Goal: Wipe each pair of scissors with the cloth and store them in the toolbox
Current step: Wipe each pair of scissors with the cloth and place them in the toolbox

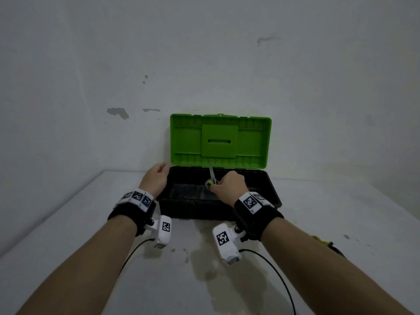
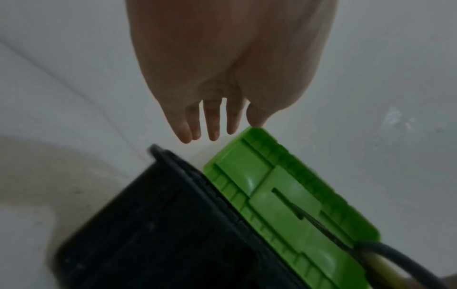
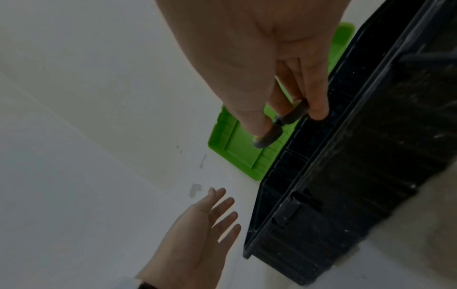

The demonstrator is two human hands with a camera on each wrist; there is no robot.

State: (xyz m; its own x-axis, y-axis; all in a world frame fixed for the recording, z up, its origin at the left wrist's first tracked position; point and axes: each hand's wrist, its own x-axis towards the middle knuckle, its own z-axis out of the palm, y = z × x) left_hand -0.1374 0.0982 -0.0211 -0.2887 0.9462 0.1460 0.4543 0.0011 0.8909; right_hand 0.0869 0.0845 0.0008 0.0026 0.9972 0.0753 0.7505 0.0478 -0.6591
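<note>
A black toolbox (image 1: 271,194) with a raised green lid (image 1: 252,142) stands at the back of the table against the wall. My right hand (image 1: 229,185) holds a pair of scissors (image 1: 211,176) by the grey and yellow handles (image 3: 284,119) above the box's inside, blades pointing up toward the lid. In the left wrist view the scissors (image 2: 371,254) cross the lid (image 2: 284,195). My left hand (image 1: 156,178) hovers with straight fingers (image 2: 212,121) beside the box's left end, holding nothing. I see no cloth.
The white table (image 1: 91,223) meets the wall just behind the box. A dark and yellow object (image 1: 327,244) peeks out from behind my right forearm. Cables hang from both wrist cameras.
</note>
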